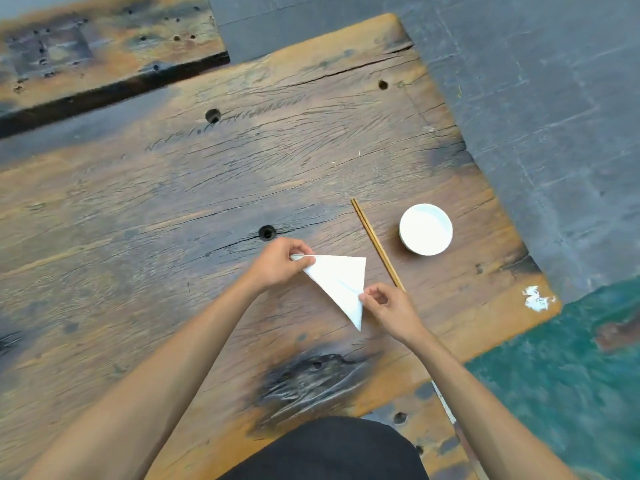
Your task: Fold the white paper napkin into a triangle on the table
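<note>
Both hands: napkin [341,284] tip twd camera

white napkin [341,282] triangle between left hand [282,263] and right hand [389,311]

Landmark = white bowl [426,229], upright, looks empty, on the weathered plank tabletop [207,188] near its right edge. Pair of wooden chopsticks [377,244] lies just left of the bowl, not touching it, the two sticks side by side, running diagonally from up-left to down-right. Round holes in the wood well left of the bowl [267,232] [212,116]; white paint splotch [536,298] down-right of the bowl at the table corner, teal floor [571,375] beyond, grey tiled floor [554,98] up-right of the bowl.
</note>
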A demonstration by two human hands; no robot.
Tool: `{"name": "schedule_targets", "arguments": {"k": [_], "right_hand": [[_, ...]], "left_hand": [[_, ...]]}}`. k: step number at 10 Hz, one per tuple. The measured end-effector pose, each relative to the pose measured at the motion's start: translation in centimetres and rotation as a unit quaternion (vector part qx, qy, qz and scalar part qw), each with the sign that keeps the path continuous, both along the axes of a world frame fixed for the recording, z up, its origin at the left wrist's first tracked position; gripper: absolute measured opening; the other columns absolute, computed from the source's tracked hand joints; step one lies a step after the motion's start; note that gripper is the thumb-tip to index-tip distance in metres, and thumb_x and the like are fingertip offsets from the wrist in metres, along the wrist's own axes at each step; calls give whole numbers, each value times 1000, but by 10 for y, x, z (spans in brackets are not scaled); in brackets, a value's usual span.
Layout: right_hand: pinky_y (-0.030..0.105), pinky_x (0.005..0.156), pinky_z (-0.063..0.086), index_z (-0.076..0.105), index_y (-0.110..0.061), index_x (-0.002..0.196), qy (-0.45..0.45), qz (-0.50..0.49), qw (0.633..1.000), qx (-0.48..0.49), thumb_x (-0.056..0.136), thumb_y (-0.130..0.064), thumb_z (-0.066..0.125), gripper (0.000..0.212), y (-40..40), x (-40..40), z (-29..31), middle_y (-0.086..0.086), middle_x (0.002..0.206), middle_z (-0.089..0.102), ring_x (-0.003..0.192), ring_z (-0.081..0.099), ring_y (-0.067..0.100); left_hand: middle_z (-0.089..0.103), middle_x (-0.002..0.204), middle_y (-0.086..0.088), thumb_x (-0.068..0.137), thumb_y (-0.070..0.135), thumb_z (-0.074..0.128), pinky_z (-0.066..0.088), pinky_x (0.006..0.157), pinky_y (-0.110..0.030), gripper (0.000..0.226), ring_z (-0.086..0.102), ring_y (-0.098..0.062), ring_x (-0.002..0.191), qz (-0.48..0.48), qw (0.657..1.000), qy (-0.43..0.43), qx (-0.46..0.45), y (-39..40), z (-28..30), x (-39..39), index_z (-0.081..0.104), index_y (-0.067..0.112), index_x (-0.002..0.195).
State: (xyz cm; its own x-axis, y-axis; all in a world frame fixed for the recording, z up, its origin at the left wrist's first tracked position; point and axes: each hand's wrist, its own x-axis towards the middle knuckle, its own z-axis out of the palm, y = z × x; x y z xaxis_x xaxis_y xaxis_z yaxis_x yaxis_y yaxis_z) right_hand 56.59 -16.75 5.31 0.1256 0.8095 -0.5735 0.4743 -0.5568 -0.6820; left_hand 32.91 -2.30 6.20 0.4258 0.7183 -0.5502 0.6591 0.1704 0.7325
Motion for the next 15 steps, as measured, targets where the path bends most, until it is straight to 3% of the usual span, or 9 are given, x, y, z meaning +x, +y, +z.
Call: {"name": "schedule_targets", "arguments": {"k": [2,5,6,7,8,9,10,13,15], "right_hand": [[9,62,45,73,-17,97,-10,-34,997,-64,98,-28,69,12,7,6,-28,-9,90,71,83,63,3],[17,59,40,69,-26,95,-54,-62,987,-139,99,-37,66,12,21,7,-51,-15,86,66,82,61,2],[17,57,40,66,-29,89,-73,-48,986,-140,98,-37,66,12,23,5,-52,-20,79,61,76,58,-2],[18,53,38,61,-34,78,-96,-37,985,-140,96,-37,66,19,24,3,-51,-22,74,61,71,58,-3],[21,53,42,58,-33,74,-120,-33,982,-143,96,-37,67,24,24,0,-50,-19,73,62,70,59,-1],[30,62,56,64,-26,78,-134,-28,980,-147,95,-34,67,20,24,-1,-49,-12,74,65,71,64,6],[35,66,60,66,-21,80,-145,-27,980,-136,95,-34,68,20,24,-2,-48,-8,73,67,70,65,10],[33,65,59,64,-23,82,-137,-24,983,-117,96,-37,68,21,18,-1,-49,-11,74,66,71,64,7],[33,62,56,62,-24,89,-177,44,982,-44,101,-42,58,22,20,0,-32,-8,80,67,74,64,13]], "left_hand": [[71,102,1,95,20,67,39,78,-26,16,59,-14,94,-73,995,50,48,23,-27,35,75,10,105],[74,110,-1,96,24,63,46,84,-32,15,65,-19,102,-135,984,102,59,38,-59,57,73,18,105],[75,104,-1,94,23,61,52,80,-37,15,63,-21,87,-155,978,120,73,40,-61,60,73,20,103],[74,101,-1,93,23,60,55,78,-44,15,64,-24,87,-186,969,132,91,40,-60,63,71,21,103],[71,106,2,92,27,60,54,78,-43,14,64,-25,98,-190,965,140,113,39,-61,64,68,23,103],[67,111,3,93,31,61,53,81,-42,13,63,-21,101,-145,969,153,132,38,-64,63,66,25,104],[61,110,3,93,31,66,49,76,-35,16,61,-16,92,-87,973,154,151,39,-69,58,65,22,107],[51,108,5,94,43,66,40,73,-34,28,48,-10,91,-57,971,168,159,46,-73,40,58,21,110],[53,115,3,99,42,58,52,78,-39,30,59,-16,94,-72,970,143,185,40,-58,32,60,22,121]]}}
